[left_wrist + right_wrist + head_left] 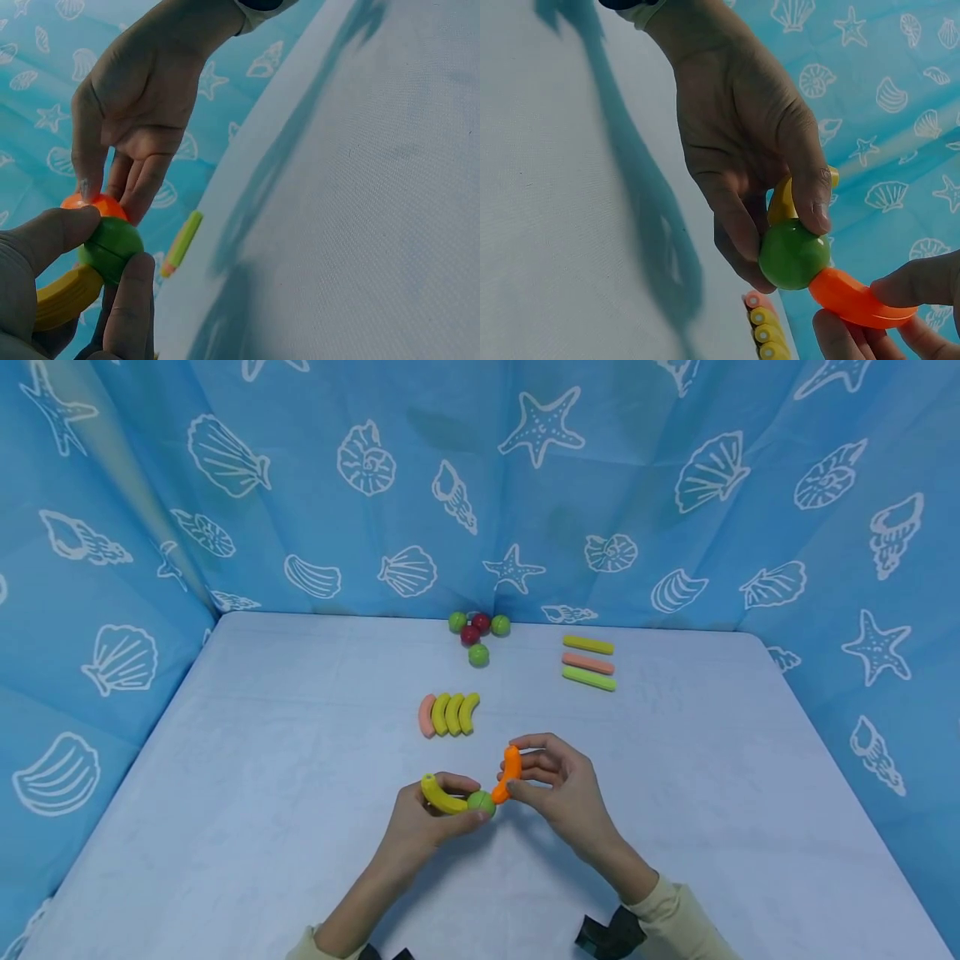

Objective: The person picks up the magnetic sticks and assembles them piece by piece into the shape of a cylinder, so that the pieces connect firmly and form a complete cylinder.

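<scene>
Low over the near middle of the table, my left hand (422, 820) pinches a green ball (482, 802) between thumb and fingers. A yellow curved stick (441, 797) joins the ball on its left side and lies within that hand. My right hand (568, 783) grips an orange curved stick (510, 770) between thumb and fingers. Its lower end meets the green ball, as the right wrist view also shows with the orange stick (859, 300) against the ball (795, 255). From these frames I cannot tell whether that end is firmly attached.
Beyond the hands, a pink curved stick (427, 716) lies beside several yellow curved sticks (454, 714). Red and green balls (478, 655) cluster at the far edge. Straight sticks (588, 662) in yellow, pink and green lie right of them. A blue shell-patterned curtain (465, 443) stands behind the white-covered table (262, 760).
</scene>
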